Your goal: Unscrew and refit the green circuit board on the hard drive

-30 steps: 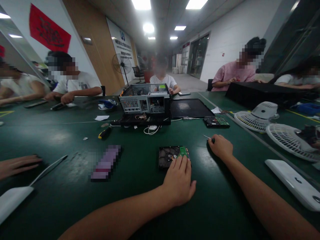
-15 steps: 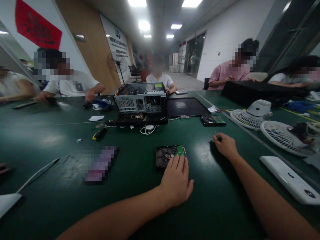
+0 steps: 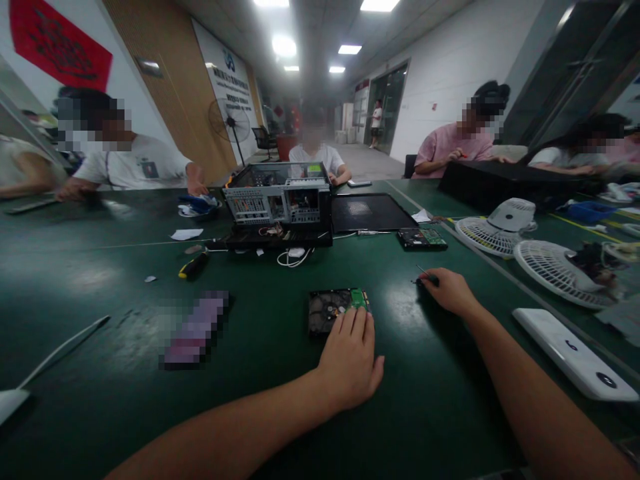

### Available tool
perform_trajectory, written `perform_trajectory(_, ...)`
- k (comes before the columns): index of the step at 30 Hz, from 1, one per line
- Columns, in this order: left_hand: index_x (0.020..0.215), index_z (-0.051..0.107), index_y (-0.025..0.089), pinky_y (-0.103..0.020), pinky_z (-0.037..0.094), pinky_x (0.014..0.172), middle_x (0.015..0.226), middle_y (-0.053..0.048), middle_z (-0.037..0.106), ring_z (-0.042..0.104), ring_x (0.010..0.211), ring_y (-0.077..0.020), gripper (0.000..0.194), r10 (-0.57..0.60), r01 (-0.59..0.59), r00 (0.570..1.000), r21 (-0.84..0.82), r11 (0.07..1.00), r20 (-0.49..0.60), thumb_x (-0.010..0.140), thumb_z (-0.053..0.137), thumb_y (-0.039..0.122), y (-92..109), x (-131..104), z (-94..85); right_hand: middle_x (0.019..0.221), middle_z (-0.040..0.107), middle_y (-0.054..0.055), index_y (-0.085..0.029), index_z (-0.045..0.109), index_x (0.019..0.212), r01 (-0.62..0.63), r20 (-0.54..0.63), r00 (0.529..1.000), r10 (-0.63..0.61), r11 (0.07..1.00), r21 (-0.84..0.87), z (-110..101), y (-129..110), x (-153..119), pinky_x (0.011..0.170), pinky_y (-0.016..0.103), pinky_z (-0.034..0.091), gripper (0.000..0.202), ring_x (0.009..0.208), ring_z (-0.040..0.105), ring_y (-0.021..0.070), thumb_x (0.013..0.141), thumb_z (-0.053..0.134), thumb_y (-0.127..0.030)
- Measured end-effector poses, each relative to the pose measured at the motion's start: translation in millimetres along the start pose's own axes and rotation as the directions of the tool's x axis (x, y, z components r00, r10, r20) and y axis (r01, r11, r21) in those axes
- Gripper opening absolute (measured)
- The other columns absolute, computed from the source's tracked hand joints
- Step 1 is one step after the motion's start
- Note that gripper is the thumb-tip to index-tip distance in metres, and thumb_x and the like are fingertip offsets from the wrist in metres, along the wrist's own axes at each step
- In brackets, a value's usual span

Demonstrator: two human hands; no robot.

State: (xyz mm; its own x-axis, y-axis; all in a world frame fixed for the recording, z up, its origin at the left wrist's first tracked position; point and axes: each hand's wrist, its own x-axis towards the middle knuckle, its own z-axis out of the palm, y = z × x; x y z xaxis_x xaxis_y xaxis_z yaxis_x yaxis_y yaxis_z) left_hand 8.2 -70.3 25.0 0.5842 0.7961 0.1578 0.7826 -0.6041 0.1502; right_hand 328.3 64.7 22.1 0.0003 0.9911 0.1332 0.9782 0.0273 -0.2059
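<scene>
A hard drive [image 3: 321, 313] with a green circuit board lies flat on the green table in front of me. Across its near right part rests my left hand [image 3: 350, 360], the fingers stretched out flat and the thumb apart. To the right, my right hand [image 3: 447, 290] is closed around the dark handle of a small screwdriver [image 3: 431, 277], low over the table. Its thin shaft points left and slightly up. Small dark bits [image 3: 416, 281] lie by that hand, too small to name. A second hard drive [image 3: 423, 239] sits farther back.
An opened computer case [image 3: 277, 203] stands behind, beside its black side panel [image 3: 373, 212]. On the left are a phone [image 3: 197, 330] and a yellow-black screwdriver [image 3: 193, 265]. White fan parts [image 3: 560, 270] and a white device [image 3: 573, 353] lie right. Co-workers sit around the table.
The screwdriver in my right hand has tipped flatter, its shaft now more to the left. My left hand stays on the hard drive. The whole view has shifted slightly.
</scene>
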Motion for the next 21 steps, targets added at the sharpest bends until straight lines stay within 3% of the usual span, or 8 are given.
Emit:
perform_trajectory(14,0.157,0.037,0.004,-0.054,0.027,0.121,0.160,-0.023,0.038,0.036,0.146,-0.0392,0.075,0.005,-0.005,1.000,0.005,1.000,0.005,0.100,0.038,0.053,-2.4,0.5,3.3,0.106,0.074,0.011,-0.019,0.073,0.099,-0.007,0.028,1.000,0.009,0.996,-0.086,0.7,-3.0,-2.2,0.086,0.032,0.048,0.019,0.098,0.067,0.0243,0.093,0.058,-0.027)
perform_trajectory(21,0.155,0.042,0.006,-0.053,0.030,0.119,0.158,-0.020,0.043,0.039,0.142,-0.0380,0.072,-0.010,0.010,1.000,-0.014,1.000,-0.017,0.099,0.041,0.052,-2.0,1.6,0.0,0.100,0.077,0.011,-0.019,0.073,0.105,-0.126,-0.087,0.989,0.121,0.991,-0.055,-1.7,-4.6,-4.6,0.082,0.035,0.048,0.027,0.092,0.070,0.0265,0.095,0.055,-0.035)
